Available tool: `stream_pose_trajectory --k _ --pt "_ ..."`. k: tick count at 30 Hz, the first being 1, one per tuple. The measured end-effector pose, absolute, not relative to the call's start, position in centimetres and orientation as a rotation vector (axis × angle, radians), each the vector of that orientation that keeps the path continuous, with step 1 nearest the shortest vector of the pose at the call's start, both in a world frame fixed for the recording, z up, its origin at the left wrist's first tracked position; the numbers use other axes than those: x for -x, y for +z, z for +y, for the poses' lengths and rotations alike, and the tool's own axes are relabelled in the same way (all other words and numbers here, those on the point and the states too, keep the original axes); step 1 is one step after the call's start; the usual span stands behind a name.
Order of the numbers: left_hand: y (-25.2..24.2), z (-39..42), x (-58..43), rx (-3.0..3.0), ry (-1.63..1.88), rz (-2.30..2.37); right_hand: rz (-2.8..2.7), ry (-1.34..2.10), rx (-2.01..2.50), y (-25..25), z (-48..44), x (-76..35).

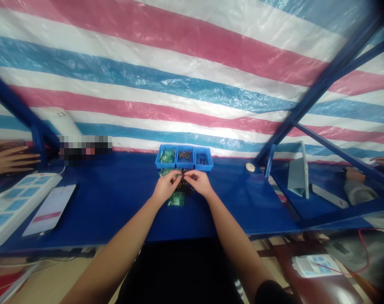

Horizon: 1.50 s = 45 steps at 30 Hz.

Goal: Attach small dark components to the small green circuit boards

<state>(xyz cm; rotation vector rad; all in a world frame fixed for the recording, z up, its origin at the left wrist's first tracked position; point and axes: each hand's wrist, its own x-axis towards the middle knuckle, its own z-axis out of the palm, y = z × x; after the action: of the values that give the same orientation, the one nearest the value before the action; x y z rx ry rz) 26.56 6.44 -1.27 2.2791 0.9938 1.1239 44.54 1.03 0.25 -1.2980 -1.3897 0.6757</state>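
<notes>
My left hand [165, 185] and my right hand [198, 182] meet over the blue table [116, 202], fingertips pinched together on a small dark part between them that I cannot make out. Under and just before the hands lie green circuit boards [176, 198] and a heap of small dark parts. Right behind the hands stand three blue bins [184, 158]: the left one holds green boards, the middle one small dark parts, the right one dark pieces.
A white power strip [11, 207] and a phone [49, 210] lie at the left. Another person's hand [11, 159] rests far left, another's [383, 161] far right. Blue frame bars [321, 88] slant at both sides. A small round white thing [250, 167] sits right of the bins.
</notes>
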Motion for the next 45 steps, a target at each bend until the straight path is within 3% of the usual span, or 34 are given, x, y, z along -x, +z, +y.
stream_pose_trajectory --k 45 --pt "-1.34 6.51 -26.48 -2.301 1.121 0.968 -1.382 0.652 1.302 0.19 0.96 -44.49"
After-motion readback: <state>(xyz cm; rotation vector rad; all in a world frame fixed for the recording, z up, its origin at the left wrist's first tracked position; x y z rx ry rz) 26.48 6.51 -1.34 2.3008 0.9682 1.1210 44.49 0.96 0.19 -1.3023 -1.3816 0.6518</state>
